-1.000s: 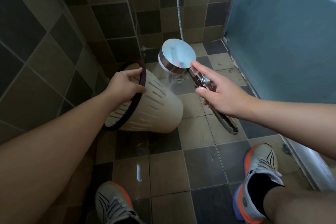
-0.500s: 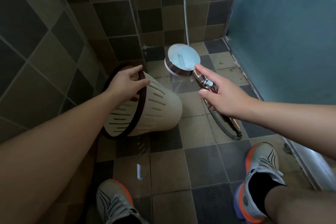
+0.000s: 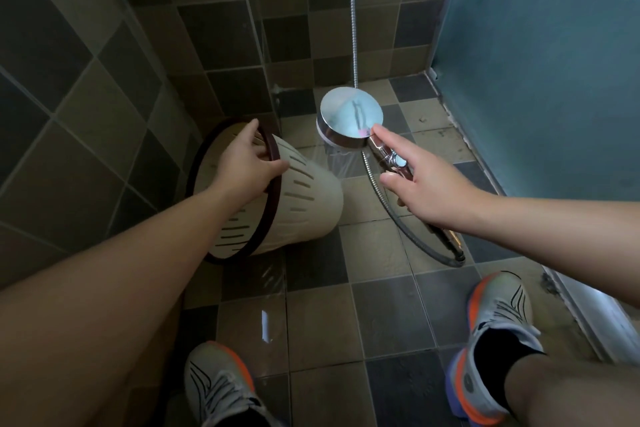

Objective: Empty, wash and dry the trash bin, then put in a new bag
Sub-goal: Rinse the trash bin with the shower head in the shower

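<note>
A cream slotted trash bin with a dark brown rim lies tipped on its side above the tiled floor, mouth toward me and the left wall. My left hand grips its rim at the top. My right hand holds the chrome handle of a round shower head, index finger stretched along it. The head faces down, and water sprays from it just past the bin's base. Nothing shows inside the bin.
The metal shower hose hangs from above and loops on the floor by my right hand. Tiled walls close in on the left and back, a frosted blue glass door on the right. My two sneakers stand on the wet tiles.
The shower head has drifted slightly right and away from the bin, its spray now falling beside the base. My left hand has turned the bin a little, still gripping the rim.
</note>
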